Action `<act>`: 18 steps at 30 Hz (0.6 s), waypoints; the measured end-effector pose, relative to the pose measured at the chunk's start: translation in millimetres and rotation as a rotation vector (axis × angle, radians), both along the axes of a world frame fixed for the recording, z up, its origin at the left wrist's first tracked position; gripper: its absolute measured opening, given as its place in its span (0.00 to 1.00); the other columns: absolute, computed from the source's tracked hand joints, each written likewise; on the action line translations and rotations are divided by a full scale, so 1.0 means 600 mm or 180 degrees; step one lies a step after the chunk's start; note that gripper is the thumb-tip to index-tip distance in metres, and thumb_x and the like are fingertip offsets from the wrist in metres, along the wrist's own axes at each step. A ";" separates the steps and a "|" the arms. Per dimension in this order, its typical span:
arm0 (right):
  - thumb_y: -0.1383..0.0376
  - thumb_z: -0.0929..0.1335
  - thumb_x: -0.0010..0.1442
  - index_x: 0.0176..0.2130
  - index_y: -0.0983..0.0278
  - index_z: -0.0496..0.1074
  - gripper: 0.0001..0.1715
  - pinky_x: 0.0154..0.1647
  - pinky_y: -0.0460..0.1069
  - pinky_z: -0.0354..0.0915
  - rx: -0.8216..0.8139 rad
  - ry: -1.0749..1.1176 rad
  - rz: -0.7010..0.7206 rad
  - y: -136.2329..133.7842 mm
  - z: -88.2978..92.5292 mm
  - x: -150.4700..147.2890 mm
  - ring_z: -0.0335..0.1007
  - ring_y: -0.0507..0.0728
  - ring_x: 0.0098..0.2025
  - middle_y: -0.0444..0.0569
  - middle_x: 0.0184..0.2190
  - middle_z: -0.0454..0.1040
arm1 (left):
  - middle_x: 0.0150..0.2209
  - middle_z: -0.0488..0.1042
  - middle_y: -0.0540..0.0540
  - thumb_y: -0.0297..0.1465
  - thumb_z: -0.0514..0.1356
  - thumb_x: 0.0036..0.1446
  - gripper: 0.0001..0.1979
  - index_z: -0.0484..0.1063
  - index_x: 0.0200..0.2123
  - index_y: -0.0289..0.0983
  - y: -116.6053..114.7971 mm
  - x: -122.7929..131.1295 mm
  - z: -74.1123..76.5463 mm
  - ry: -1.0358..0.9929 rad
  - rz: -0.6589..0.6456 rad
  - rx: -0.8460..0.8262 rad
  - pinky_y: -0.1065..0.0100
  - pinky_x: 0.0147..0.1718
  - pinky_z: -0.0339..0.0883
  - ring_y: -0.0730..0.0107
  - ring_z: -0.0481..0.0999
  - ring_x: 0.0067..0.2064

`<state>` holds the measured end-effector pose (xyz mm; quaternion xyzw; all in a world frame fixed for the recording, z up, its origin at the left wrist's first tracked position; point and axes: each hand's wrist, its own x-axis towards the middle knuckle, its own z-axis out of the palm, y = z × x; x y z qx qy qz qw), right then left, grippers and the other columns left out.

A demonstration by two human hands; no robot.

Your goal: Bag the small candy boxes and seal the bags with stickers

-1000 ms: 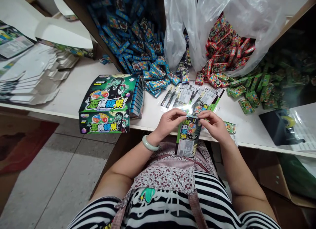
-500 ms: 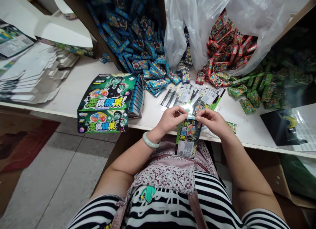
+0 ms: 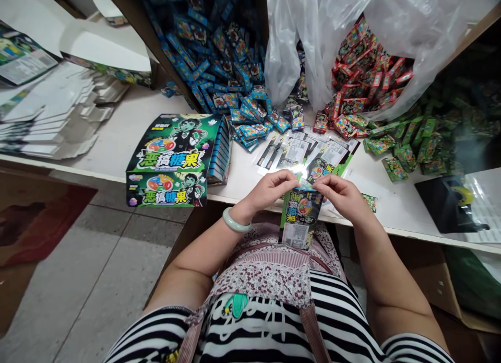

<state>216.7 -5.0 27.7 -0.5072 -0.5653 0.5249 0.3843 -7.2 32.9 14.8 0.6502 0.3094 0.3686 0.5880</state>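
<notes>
A printed candy bag (image 3: 302, 211), black and green with a barcode label low down, hangs over the table's front edge above my lap. My left hand (image 3: 276, 188) pinches the left end of its top edge between thumb and fingers. At the right end of that edge, my right hand (image 3: 338, 193) is closed in a similar pinch. A thin blue strip shows at the bag's mouth between my fingertips; I cannot make out what it is. Just beyond my hands lie several flat printed bags (image 3: 297, 151), overlapping on the white table.
On the left stands a green display box (image 3: 166, 162) holding a row of blue packets. Behind are heaps of blue candy boxes (image 3: 250, 109), red boxes (image 3: 364, 91) in plastic, and green boxes (image 3: 415, 149). A black tape dispenser (image 3: 442, 203) sits right; folded cartons (image 3: 50, 112) lie far left.
The view has shifted slightly, so the table things appear a little to the right. Both hands keep their hold on the bag's top edge, and a blue strip shows more clearly there.
</notes>
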 end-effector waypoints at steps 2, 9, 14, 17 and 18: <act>0.49 0.74 0.55 0.34 0.60 0.75 0.18 0.37 0.52 0.68 0.0190 -0.0041 -0.0076 -0.008 -0.008 0.000 0.71 0.55 0.36 0.47 0.34 0.76 | 0.35 0.74 0.46 0.40 0.65 0.60 0.12 0.74 0.33 0.37 -0.004 -0.006 -0.008 -0.0075 -0.0044 0.0020 0.66 0.41 0.68 0.70 0.73 0.38; 0.58 0.68 0.65 0.35 0.57 0.74 0.08 0.39 0.53 0.69 0.1219 -0.0912 -0.0171 -0.030 -0.029 -0.012 0.71 0.58 0.43 0.50 0.39 0.76 | 0.38 0.76 0.47 0.38 0.66 0.58 0.11 0.75 0.40 0.39 -0.021 0.002 -0.037 -0.0014 0.0308 0.0144 0.67 0.42 0.69 0.69 0.74 0.41; 0.58 0.69 0.64 0.42 0.56 0.77 0.08 0.45 0.55 0.70 0.1208 -0.0869 -0.0116 -0.022 -0.027 0.010 0.73 0.60 0.49 0.50 0.43 0.78 | 0.39 0.76 0.46 0.36 0.64 0.61 0.08 0.76 0.40 0.38 -0.021 0.000 -0.031 0.0163 0.0342 0.0353 0.67 0.42 0.69 0.68 0.74 0.41; 0.56 0.69 0.63 0.45 0.57 0.77 0.13 0.48 0.56 0.70 0.0936 -0.0799 -0.0802 0.008 -0.046 0.070 0.74 0.60 0.48 0.50 0.46 0.78 | 0.38 0.76 0.46 0.37 0.64 0.59 0.10 0.76 0.40 0.37 -0.020 -0.004 -0.036 0.0204 0.0513 0.0218 0.68 0.40 0.69 0.69 0.74 0.39; 0.56 0.68 0.63 0.45 0.59 0.77 0.14 0.46 0.56 0.70 0.0834 -0.0870 -0.1202 0.021 -0.056 0.095 0.75 0.59 0.45 0.51 0.45 0.78 | 0.38 0.76 0.46 0.37 0.65 0.59 0.10 0.76 0.39 0.37 -0.019 -0.005 -0.040 0.0192 0.0589 0.0159 0.68 0.39 0.69 0.69 0.75 0.39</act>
